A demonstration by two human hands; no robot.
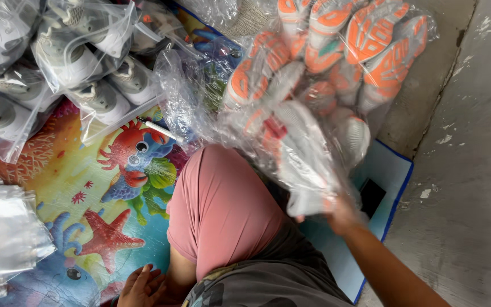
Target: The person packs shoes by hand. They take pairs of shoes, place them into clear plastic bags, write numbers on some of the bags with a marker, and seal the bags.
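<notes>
My right hand point(341, 215) is raised at the centre right and grips a clear plastic bag holding a grey-white shoe point(302, 153), blurred by motion. Behind it lies a heap of bagged shoes with orange and grey soles point(348, 45). My left hand point(141, 287) rests flat, fingers apart, on the colourful sea-creature mat point(86, 187) at the bottom, beside my bent knee in pink shorts point(223, 204). It holds nothing.
Several grey-white shoes in clear bags point(69, 62) pile up at the top left. A stack of empty clear bags point(1, 233) lies at the left edge. A white pen-like stick point(163, 131) lies on the mat. A dark flat phone-like object point(372, 196) sits by the blue mat edge. Bare concrete floor point(467, 142) is on the right.
</notes>
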